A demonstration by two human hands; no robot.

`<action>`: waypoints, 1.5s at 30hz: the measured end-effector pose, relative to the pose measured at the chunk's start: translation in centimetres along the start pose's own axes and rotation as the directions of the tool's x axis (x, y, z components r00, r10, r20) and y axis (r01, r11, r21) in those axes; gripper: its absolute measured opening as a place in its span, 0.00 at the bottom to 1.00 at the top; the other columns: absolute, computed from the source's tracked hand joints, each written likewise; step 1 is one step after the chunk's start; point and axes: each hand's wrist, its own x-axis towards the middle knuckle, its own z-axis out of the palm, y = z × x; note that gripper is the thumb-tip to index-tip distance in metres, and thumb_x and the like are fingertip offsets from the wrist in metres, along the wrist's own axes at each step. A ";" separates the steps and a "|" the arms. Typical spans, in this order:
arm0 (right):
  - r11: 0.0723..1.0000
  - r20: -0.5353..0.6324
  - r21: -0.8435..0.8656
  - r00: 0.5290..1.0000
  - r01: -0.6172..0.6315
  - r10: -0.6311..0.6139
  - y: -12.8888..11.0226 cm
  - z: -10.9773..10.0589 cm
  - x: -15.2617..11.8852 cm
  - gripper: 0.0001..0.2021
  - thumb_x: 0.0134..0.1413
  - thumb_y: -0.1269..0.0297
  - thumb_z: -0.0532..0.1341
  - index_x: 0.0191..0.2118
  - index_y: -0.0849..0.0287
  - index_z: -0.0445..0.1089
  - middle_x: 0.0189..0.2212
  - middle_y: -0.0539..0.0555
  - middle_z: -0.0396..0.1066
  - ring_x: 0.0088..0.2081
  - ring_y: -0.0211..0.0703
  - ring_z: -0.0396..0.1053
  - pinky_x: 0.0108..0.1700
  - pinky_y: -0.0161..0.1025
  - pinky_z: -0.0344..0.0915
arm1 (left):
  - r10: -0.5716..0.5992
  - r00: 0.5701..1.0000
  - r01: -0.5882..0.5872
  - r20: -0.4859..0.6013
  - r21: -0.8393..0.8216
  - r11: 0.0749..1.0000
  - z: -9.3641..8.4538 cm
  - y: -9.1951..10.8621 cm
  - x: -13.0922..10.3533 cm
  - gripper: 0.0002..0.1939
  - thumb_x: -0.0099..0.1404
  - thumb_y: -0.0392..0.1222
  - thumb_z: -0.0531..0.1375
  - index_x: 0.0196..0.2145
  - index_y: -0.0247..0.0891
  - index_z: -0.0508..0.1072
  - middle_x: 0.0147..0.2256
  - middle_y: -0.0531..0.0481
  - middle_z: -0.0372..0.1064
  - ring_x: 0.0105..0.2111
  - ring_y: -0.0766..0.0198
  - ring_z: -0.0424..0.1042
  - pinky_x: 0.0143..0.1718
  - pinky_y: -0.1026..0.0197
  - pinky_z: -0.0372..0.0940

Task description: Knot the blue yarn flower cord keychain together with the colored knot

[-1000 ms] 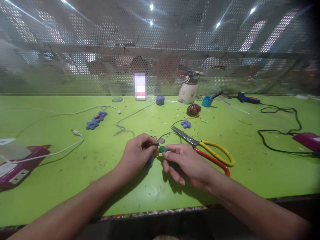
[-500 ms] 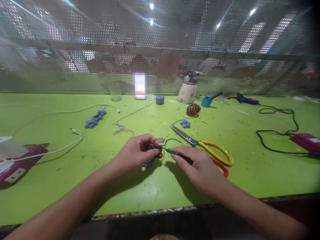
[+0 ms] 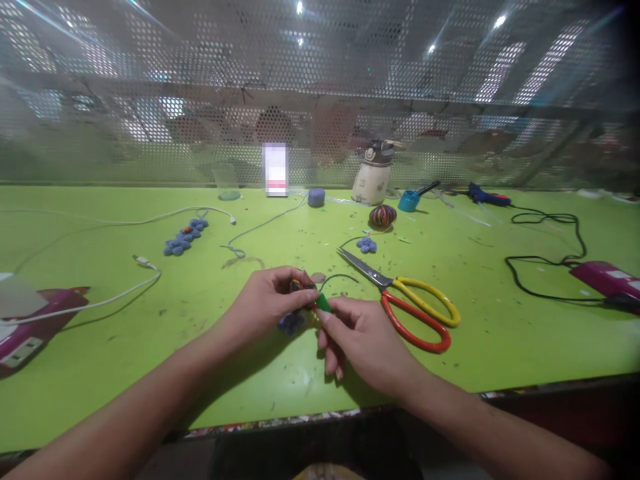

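The left hand (image 3: 273,298) pinches a blue yarn piece (image 3: 291,323) in its fingers (image 3: 299,300); the right hand (image 3: 361,333) pinches a green tool (image 3: 323,303) at the piece's two o'clock. A purple box (image 3: 593,275)'s label (image 3: 620,275), at three o'clock, looks blurry.

We count: two hands, left hand (image 3: 273,298) and right hand (image 3: 367,337); one green-handled tool (image 3: 323,303); one yarn piece (image 3: 291,323), partly hidden; one pair of scissors (image 3: 383,283); two yarn balls, the blue ball (image 3: 316,197) and the multicoloured ball (image 3: 383,216); one loose flower (image 3: 367,245); one flower strip (image 3: 176,247), petals unresolved; two purple power strips (image 3: 63,312) (image 3: 597,273); one glue gun (image 3: 487,196); one jug (image 3: 371,183); one blue pot (image 3: 409,201).
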 end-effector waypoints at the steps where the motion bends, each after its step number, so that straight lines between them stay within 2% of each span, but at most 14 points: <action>1: 1.000 -0.007 0.001 1.000 0.002 -0.002 -0.1 0.2 0.1 0.13 0.58 0.60 0.58 0.25 0.60 0.61 0.15 0.45 0.63 0.13 0.30 0.61 0.16 0.29 0.58 | -0.011 1.000 0.011 -0.006 -0.001 1.000 -0.1 0.0 0.0 0.07 0.52 0.38 0.68 0.27 0.35 0.74 0.27 0.52 0.71 0.25 0.68 0.68 0.30 0.63 0.63; 4: 0.999 -0.019 -0.036 1.000 0.009 -0.010 0.0 0.3 0.0 0.13 0.59 0.60 0.56 0.26 0.60 0.62 0.17 0.46 0.65 0.14 0.32 0.63 0.17 0.31 0.59 | -0.049 0.999 0.050 0.016 -0.030 0.998 -0.3 0.2 -0.1 0.06 0.52 0.38 0.68 0.27 0.34 0.75 0.26 0.52 0.71 0.24 0.68 0.67 0.29 0.63 0.62; 7: 0.976 0.010 -0.206 0.998 0.067 -0.067 0.3 -0.3 -0.3 0.14 0.59 0.59 0.55 0.25 0.60 0.63 0.18 0.47 0.65 0.17 0.34 0.65 0.20 0.33 0.59 | -0.072 0.996 0.074 0.055 -0.035 0.997 -0.4 0.3 -0.1 0.06 0.52 0.38 0.68 0.26 0.34 0.76 0.26 0.51 0.71 0.25 0.68 0.67 0.29 0.64 0.62; 11: 0.819 0.019 -0.496 0.946 0.289 -0.323 -0.3 -1.8 -0.4 0.14 0.57 0.59 0.58 0.23 0.60 0.67 0.20 0.50 0.65 0.25 0.37 0.64 0.28 0.36 0.60 | -0.115 0.988 0.122 0.099 -0.072 0.990 -0.5 0.2 -0.2 0.07 0.53 0.40 0.68 0.26 0.34 0.76 0.24 0.50 0.71 0.24 0.67 0.68 0.29 0.62 0.63; 14: 0.811 -0.061 -0.442 0.889 0.384 -0.454 -1.3 -2.8 0.7 0.09 0.59 0.62 0.57 0.31 0.60 0.70 0.32 0.54 0.70 0.35 0.41 0.67 0.36 0.38 0.64 | -0.138 0.980 0.153 0.142 -0.103 0.983 -0.6 0.0 -0.2 0.08 0.53 0.42 0.69 0.28 0.34 0.76 0.24 0.49 0.71 0.24 0.66 0.68 0.28 0.61 0.65; 17: 0.955 0.094 -0.124 0.961 0.269 -0.259 -1.5 -3.3 2.1 0.08 0.61 0.63 0.55 0.43 0.59 0.67 0.30 0.52 0.69 0.29 0.38 0.68 0.32 0.37 0.66 | -0.142 0.978 0.164 0.156 -0.138 0.977 -0.7 -0.1 -0.2 0.09 0.52 0.41 0.69 0.29 0.34 0.77 0.26 0.46 0.73 0.26 0.64 0.70 0.30 0.59 0.66; 20: 0.996 0.269 0.019 0.959 0.091 -0.092 -0.9 -3.9 2.4 0.13 0.62 0.60 0.54 0.50 0.58 0.63 0.22 0.46 0.65 0.19 0.34 0.63 0.22 0.34 0.62 | -0.154 0.978 0.174 0.138 -0.153 0.973 -0.9 0.0 -0.1 0.10 0.51 0.42 0.70 0.28 0.35 0.76 0.26 0.46 0.73 0.26 0.62 0.71 0.30 0.58 0.67; 23: 0.991 0.196 0.017 0.971 0.134 -0.134 -0.5 -4.6 1.6 0.14 0.59 0.58 0.58 0.49 0.57 0.63 0.21 0.45 0.64 0.21 0.34 0.63 0.22 0.32 0.60 | -0.155 0.982 0.170 0.111 -0.135 0.976 -1.0 0.0 0.0 0.10 0.50 0.43 0.70 0.28 0.34 0.76 0.25 0.47 0.72 0.24 0.64 0.70 0.28 0.59 0.67; 26: 0.972 0.111 -0.050 0.969 0.228 -0.221 -0.6 -4.6 0.8 0.10 0.57 0.57 0.60 0.39 0.58 0.64 0.23 0.46 0.65 0.23 0.34 0.64 0.26 0.34 0.61 | -0.161 0.981 0.176 0.106 -0.152 0.973 -0.9 -0.1 0.2 0.11 0.51 0.43 0.70 0.28 0.34 0.77 0.24 0.47 0.71 0.22 0.66 0.68 0.27 0.60 0.66; 30: 0.940 0.123 -0.272 0.976 0.206 -0.178 -0.3 -3.2 0.6 0.18 0.58 0.53 0.58 0.24 0.59 0.59 0.17 0.46 0.59 0.21 0.32 0.57 0.24 0.33 0.54 | -0.144 0.988 0.151 0.056 -0.159 0.976 -0.8 -0.3 0.3 0.10 0.51 0.42 0.70 0.28 0.35 0.76 0.23 0.49 0.70 0.21 0.68 0.67 0.25 0.63 0.64; 34: 0.952 0.159 -0.251 0.978 0.174 -0.137 0.1 -2.2 0.7 0.20 0.60 0.54 0.55 0.20 0.59 0.58 0.17 0.46 0.57 0.20 0.32 0.54 0.24 0.33 0.52 | -0.128 0.991 0.132 0.040 -0.113 0.985 -0.7 -0.2 0.2 0.09 0.52 0.43 0.69 0.27 0.36 0.75 0.23 0.51 0.70 0.21 0.69 0.66 0.24 0.63 0.63; 37: 0.939 0.083 -0.305 0.986 0.162 -0.143 0.1 -2.3 0.6 0.19 0.59 0.56 0.55 0.20 0.58 0.58 0.16 0.46 0.57 0.20 0.32 0.53 0.24 0.34 0.51 | -0.111 0.992 0.112 0.065 -0.020 0.993 -0.8 0.0 0.2 0.10 0.52 0.43 0.68 0.28 0.35 0.75 0.24 0.48 0.72 0.23 0.65 0.69 0.28 0.61 0.65; 41: 0.761 0.005 -0.574 0.931 0.301 -0.364 0.6 -3.1 0.2 0.18 0.58 0.61 0.56 0.19 0.58 0.55 0.16 0.46 0.53 0.21 0.33 0.51 0.25 0.35 0.48 | -0.117 0.988 0.105 0.103 0.123 0.987 -1.1 0.4 0.2 0.11 0.51 0.43 0.68 0.28 0.33 0.75 0.25 0.46 0.74 0.26 0.60 0.73 0.31 0.57 0.66; 45: 0.410 0.144 -0.807 0.815 0.425 -0.561 1.2 -4.0 -0.1 0.15 0.60 0.64 0.53 0.22 0.59 0.60 0.19 0.49 0.59 0.23 0.36 0.54 0.28 0.37 0.49 | -0.128 0.987 0.112 0.099 0.151 0.982 -1.3 0.5 0.1 0.11 0.53 0.45 0.67 0.28 0.34 0.75 0.25 0.45 0.74 0.26 0.60 0.73 0.30 0.58 0.65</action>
